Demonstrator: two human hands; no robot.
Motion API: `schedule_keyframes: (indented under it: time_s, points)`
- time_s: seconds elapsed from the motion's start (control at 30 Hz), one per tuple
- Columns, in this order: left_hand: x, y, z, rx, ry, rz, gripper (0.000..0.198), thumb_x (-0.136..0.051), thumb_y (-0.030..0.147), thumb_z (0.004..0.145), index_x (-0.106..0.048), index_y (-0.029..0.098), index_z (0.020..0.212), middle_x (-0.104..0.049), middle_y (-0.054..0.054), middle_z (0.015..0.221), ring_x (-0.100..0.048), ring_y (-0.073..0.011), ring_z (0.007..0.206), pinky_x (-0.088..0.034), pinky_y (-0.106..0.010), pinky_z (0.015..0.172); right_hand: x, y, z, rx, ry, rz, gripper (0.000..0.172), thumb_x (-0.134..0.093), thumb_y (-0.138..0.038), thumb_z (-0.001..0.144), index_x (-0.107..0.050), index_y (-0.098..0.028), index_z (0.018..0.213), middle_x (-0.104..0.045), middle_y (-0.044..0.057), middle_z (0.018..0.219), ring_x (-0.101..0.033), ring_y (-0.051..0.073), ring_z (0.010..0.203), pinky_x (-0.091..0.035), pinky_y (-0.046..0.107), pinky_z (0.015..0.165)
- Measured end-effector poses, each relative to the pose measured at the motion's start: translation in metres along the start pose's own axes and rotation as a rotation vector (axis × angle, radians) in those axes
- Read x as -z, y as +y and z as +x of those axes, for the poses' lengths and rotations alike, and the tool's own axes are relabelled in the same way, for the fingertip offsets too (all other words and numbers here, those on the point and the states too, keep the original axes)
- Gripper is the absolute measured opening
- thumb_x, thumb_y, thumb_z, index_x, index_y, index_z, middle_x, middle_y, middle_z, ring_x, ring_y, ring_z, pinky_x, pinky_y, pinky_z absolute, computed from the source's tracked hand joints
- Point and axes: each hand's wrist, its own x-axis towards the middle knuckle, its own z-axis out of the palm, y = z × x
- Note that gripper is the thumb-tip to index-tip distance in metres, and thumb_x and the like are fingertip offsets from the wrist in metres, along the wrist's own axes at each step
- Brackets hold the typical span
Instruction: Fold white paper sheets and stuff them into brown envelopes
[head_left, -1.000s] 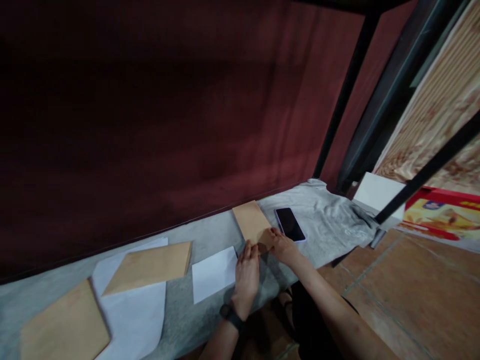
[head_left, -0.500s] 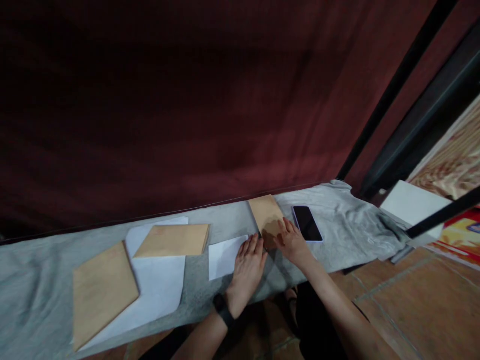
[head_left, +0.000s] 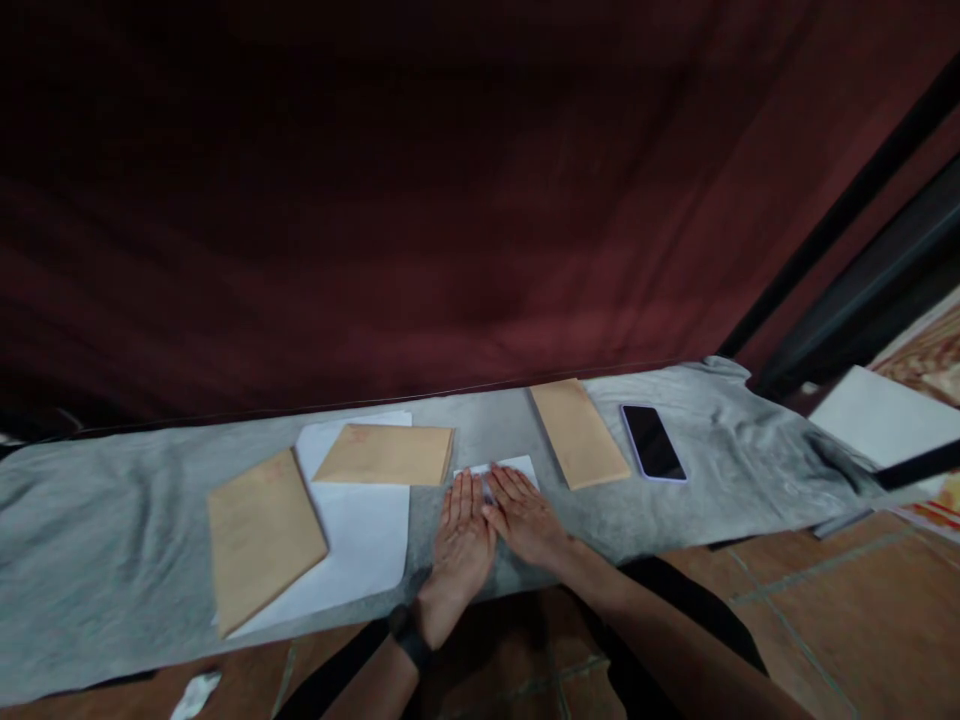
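Observation:
My left hand (head_left: 461, 540) and my right hand (head_left: 525, 517) lie flat, side by side, fingers stretched out, on a small white folded sheet (head_left: 517, 465) on the grey cloth (head_left: 112, 540). Only the sheet's far edge shows past my fingers. A brown envelope (head_left: 579, 434) lies just right of my right hand, apart from it. A black phone (head_left: 652, 443) lies face up beyond that envelope. To the left, a second brown envelope (head_left: 386, 455) rests partly on a large white sheet (head_left: 360, 525). A black band is on my left wrist.
A third brown envelope (head_left: 259, 535) lies on the left, overlapping the large white sheet. A dark red panel (head_left: 450, 220) rises behind the cloth. A white board (head_left: 874, 420) and black frame bars (head_left: 840, 220) stand at the right. A crumpled white scrap (head_left: 195, 695) lies on the tiled floor.
My right hand left the brown envelope beside the phone and moved left onto the white folded sheet. My left hand slid onto the same sheet. The view swung left.

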Motion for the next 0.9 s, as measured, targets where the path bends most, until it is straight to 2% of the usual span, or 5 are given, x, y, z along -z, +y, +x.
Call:
schedule_keyframes:
  time_s: [0.37, 0.57, 0.67, 0.77, 0.9]
  points:
    - [0.024, -0.014, -0.022, 0.065, -0.07, 0.084, 0.064, -0.036, 0.04, 0.1, -0.041, -0.001, 0.149, -0.037, -0.023, 0.157, -0.034, -0.0307, 0.148, -0.032, -0.046, 0.12, 0.003, 0.02, -0.018, -0.052, 0.048, -0.186, 0.06, -0.038, -0.039, 0.105, -0.03, -0.009, 0.157, -0.034, 0.017, 0.161, -0.028, 0.026, 0.151, -0.027, 0.048, 0.122]
    - [0.043, -0.014, -0.025, 0.097, -0.042, 0.087, 0.053, -0.04, 0.038, 0.098, -0.058, 0.005, 0.136, -0.059, -0.022, 0.14, -0.053, -0.0341, 0.133, -0.041, -0.049, 0.112, 0.009, 0.025, -0.022, -0.129, 0.019, -0.142, 0.057, -0.04, -0.036, 0.103, -0.038, -0.008, 0.153, -0.039, 0.018, 0.158, -0.034, 0.029, 0.147, -0.03, 0.05, 0.121]
    - [0.059, -0.027, -0.011, 0.101, 0.029, 0.037, 0.044, -0.042, 0.031, 0.097, -0.063, 0.01, 0.129, -0.064, -0.02, 0.131, -0.058, -0.033, 0.125, -0.044, -0.049, 0.109, 0.018, 0.023, -0.003, -0.187, 0.026, -0.032, 0.05, -0.04, -0.033, 0.102, -0.049, -0.014, 0.147, -0.052, 0.015, 0.149, -0.045, 0.027, 0.14, -0.037, 0.047, 0.116]
    - [0.066, -0.048, 0.004, 0.12, 0.128, 0.017, 0.053, -0.047, 0.025, 0.094, -0.049, 0.012, 0.145, -0.047, -0.02, 0.152, -0.04, -0.033, 0.143, -0.036, -0.051, 0.116, 0.025, 0.012, 0.032, -0.273, 0.037, 0.102, 0.041, -0.043, -0.027, 0.099, -0.06, -0.02, 0.136, -0.065, 0.011, 0.133, -0.059, 0.024, 0.125, -0.047, 0.039, 0.107]
    - [0.062, -0.07, 0.016, 0.263, 0.01, 0.003, 0.072, -0.055, 0.029, 0.09, -0.032, 0.008, 0.154, -0.029, -0.023, 0.162, -0.024, -0.036, 0.152, -0.032, -0.055, 0.116, 0.017, -0.014, 0.085, -0.358, -0.03, 0.168, 0.029, -0.048, -0.024, 0.097, -0.07, -0.022, 0.117, -0.072, 0.007, 0.113, -0.069, 0.019, 0.102, -0.052, 0.028, 0.091]
